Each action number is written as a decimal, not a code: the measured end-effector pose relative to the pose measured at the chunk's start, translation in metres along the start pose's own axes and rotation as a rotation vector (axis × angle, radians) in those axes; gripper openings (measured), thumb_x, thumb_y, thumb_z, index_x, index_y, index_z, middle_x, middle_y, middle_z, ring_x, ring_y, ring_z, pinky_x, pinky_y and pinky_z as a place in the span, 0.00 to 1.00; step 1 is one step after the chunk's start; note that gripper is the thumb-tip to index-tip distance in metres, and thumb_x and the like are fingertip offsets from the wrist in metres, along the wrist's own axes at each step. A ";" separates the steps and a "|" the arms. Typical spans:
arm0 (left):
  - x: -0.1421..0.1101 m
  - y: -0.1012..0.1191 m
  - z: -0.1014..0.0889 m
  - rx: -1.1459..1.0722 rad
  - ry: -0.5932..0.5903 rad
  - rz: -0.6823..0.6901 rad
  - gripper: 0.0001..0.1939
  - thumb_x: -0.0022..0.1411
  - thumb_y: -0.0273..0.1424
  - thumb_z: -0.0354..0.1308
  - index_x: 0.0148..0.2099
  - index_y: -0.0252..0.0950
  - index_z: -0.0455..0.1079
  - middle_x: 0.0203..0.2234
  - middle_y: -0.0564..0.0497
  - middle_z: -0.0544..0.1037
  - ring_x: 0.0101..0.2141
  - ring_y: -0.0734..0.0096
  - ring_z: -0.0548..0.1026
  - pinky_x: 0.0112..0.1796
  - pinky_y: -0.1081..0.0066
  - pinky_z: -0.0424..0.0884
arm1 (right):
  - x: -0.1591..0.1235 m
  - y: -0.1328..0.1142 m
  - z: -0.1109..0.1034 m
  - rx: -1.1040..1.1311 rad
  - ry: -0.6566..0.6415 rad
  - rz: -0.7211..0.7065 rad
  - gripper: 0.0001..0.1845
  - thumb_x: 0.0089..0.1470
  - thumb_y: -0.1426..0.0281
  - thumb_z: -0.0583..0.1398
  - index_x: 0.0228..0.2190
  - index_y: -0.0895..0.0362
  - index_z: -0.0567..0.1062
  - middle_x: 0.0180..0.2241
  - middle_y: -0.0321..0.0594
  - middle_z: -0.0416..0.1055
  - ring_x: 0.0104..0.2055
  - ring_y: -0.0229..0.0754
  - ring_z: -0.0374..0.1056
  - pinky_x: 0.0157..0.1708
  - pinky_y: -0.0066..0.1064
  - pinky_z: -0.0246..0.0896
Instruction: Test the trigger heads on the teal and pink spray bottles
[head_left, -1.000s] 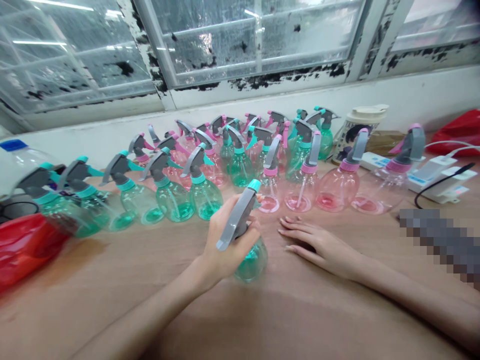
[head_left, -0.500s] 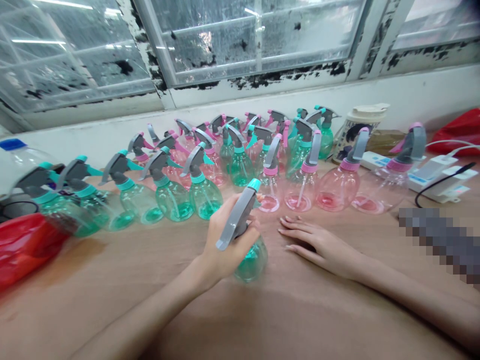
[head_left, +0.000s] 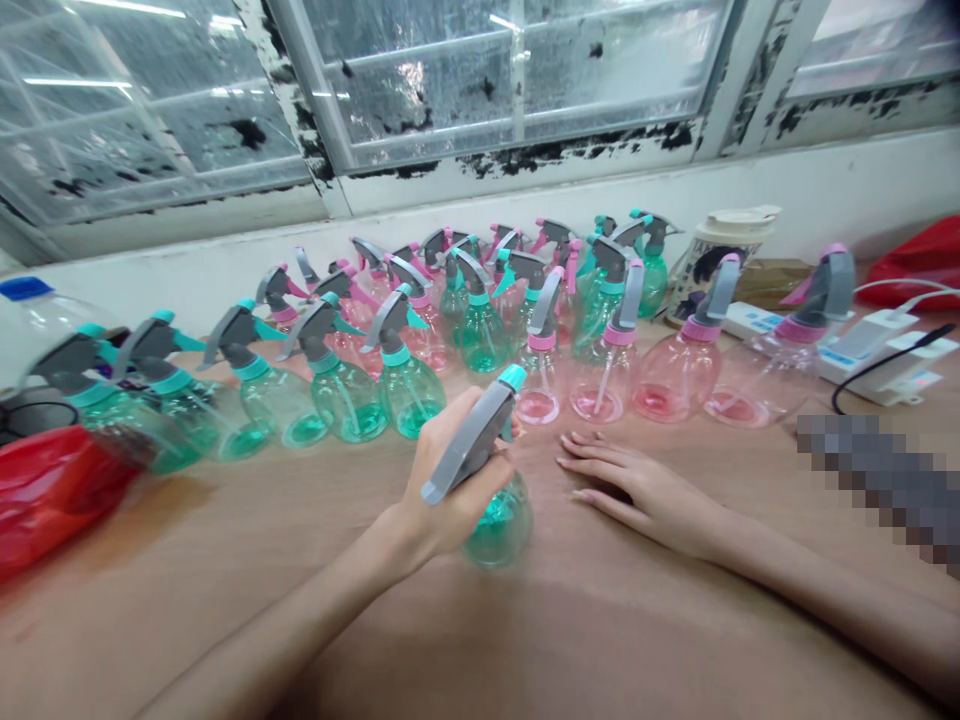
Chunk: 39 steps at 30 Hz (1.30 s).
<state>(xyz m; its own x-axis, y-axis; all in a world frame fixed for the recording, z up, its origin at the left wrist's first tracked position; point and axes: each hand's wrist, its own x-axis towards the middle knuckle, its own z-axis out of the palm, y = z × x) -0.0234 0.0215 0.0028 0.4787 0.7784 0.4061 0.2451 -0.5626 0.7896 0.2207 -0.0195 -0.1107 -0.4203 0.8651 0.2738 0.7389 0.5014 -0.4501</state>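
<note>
Green bottle: out in front of the others, near the middle of the table, a deeper green low in its see-through body. Its sprayer leans, teal tip up and to the right. Whether the base sits flat on the wood, I can't tell from here.
Left hand: wrapped round that bottle just under the sprayer, fingers curled in, thumb on the near side; the far fingertips are mostly hidden.
Right hand: laid on the table, fingers stretched long and slightly parted, gripping nothing, near the pink row and apart from the held bottle.
Green row: five teal-collared bottles side by side, beyond the left hand and off to its left.
Pink row: four pink-collared bottles beyond the right hand.
Back bottles: pink and green, crowded together towards the wall.
Cup: pale, lidded, behind the pink row.
Power strip: white, at the right.
Red bag: at the left edge.
</note>
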 end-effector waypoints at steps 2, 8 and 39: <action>0.000 0.000 0.000 -0.006 0.012 0.000 0.04 0.50 0.27 0.52 0.32 0.39 0.64 0.26 0.54 0.70 0.26 0.69 0.70 0.28 0.69 0.66 | 0.000 0.000 -0.001 -0.005 -0.004 -0.006 0.22 0.64 0.60 0.53 0.57 0.50 0.69 0.62 0.42 0.62 0.65 0.50 0.56 0.62 0.51 0.53; -0.005 0.002 0.003 0.032 0.048 -0.025 0.18 0.52 0.26 0.53 0.46 0.41 0.70 0.31 0.52 0.75 0.32 0.66 0.75 0.36 0.65 0.72 | 0.000 0.000 0.000 0.006 0.019 -0.019 0.22 0.64 0.60 0.54 0.57 0.49 0.69 0.61 0.41 0.63 0.64 0.51 0.56 0.61 0.51 0.55; 0.000 0.004 0.003 -0.071 0.003 -0.002 0.16 0.50 0.25 0.53 0.43 0.40 0.68 0.36 0.51 0.74 0.35 0.66 0.74 0.38 0.66 0.69 | 0.000 -0.001 -0.001 -0.044 -0.030 -0.010 0.23 0.65 0.60 0.52 0.57 0.54 0.69 0.62 0.43 0.62 0.65 0.49 0.55 0.63 0.49 0.52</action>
<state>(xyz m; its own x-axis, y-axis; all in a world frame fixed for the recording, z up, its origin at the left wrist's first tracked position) -0.0201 0.0179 0.0046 0.4758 0.7805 0.4054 0.1854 -0.5396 0.8212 0.2206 -0.0196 -0.1092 -0.4428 0.8604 0.2523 0.7565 0.5096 -0.4099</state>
